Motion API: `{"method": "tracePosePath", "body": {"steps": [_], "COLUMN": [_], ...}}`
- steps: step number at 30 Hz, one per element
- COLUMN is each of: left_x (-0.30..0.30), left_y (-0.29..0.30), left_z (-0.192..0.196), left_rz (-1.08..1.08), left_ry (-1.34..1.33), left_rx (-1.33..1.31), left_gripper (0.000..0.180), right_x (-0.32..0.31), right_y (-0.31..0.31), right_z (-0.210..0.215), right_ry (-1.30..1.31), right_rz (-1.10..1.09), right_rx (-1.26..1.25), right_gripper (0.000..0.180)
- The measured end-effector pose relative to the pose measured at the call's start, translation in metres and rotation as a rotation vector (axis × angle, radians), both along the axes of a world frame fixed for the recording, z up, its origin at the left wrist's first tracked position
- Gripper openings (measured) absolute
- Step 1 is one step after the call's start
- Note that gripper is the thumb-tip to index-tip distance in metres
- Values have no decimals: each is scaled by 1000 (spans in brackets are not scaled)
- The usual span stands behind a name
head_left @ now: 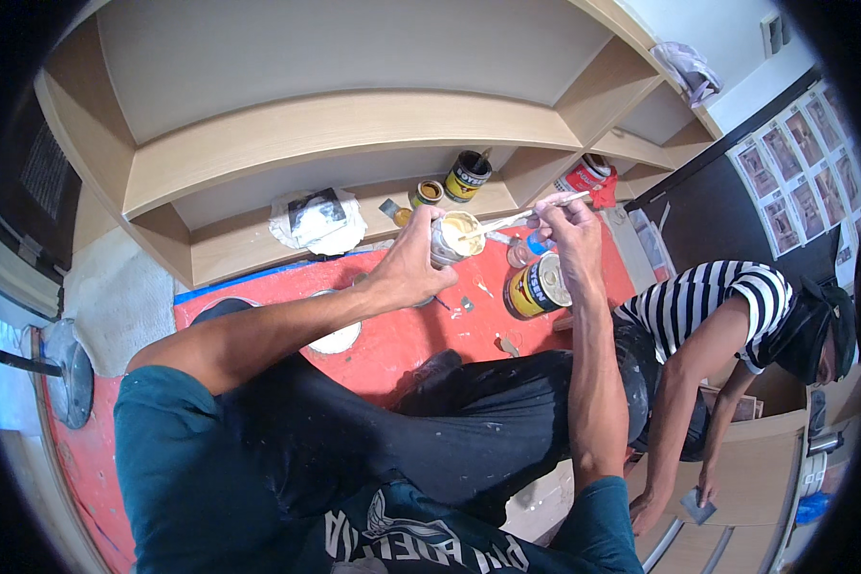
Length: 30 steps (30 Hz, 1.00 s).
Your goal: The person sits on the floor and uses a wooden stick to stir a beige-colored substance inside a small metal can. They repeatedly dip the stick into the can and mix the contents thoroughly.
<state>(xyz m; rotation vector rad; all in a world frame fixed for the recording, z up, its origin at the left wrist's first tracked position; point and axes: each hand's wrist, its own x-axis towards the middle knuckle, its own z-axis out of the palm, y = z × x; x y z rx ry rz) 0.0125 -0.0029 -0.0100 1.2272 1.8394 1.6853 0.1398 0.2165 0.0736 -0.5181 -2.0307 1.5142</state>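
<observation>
My left hand (413,260) is closed around a small open jar (445,251) with cream-coloured paste inside and smears on its rim. The jar is raised above the red floor covering, its mouth tilted toward me. Between the fingers of my right hand (572,228) is a thin pale wooden stick (517,219), held nearly level. Its left end reaches into the paste. Just below my right hand, a yellow and black paint can (538,289) with a pale lid lies or stands tilted on the floor, beside a clear container with a blue top (540,244).
A wooden shelf unit (354,124) spans the far side. Its lowest board holds a black and yellow can (467,178), a small open can (429,193), a putty knife (392,208) and a white cloth (318,225). A co-worker in a striped shirt (713,292) bends down at right.
</observation>
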Motion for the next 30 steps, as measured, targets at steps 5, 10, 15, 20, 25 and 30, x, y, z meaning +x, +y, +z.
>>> {"method": "tracePosePath", "body": {"steps": [5,10,15,20,25,30], "left_x": [-1,2,-2,-2,-3,0], "left_y": [0,5,6,3,-1,-4], "left_z": [1,-1,-8,-1,-2,3], "left_rz": [-2,-15,-20,-37,3,30], "left_ry": [28,-23,-18,-87,-2,60], "left_rx": [-20,-13,8,42,-19,-54], "left_gripper": [74,77,77,74,69,68], "right_x": [5,6,-12,-7,0,9], "right_y": [16,12,-17,-3,7,18], "right_z": [-4,0,-14,-8,-6,-4], "right_ry": [80,146,-25,-6,58,125], "right_rz": [-24,-13,150,93,58,60], "right_rx": [-1,-159,-185,-196,-245,-211], "right_gripper": [15,16,28,26,24,24]}}
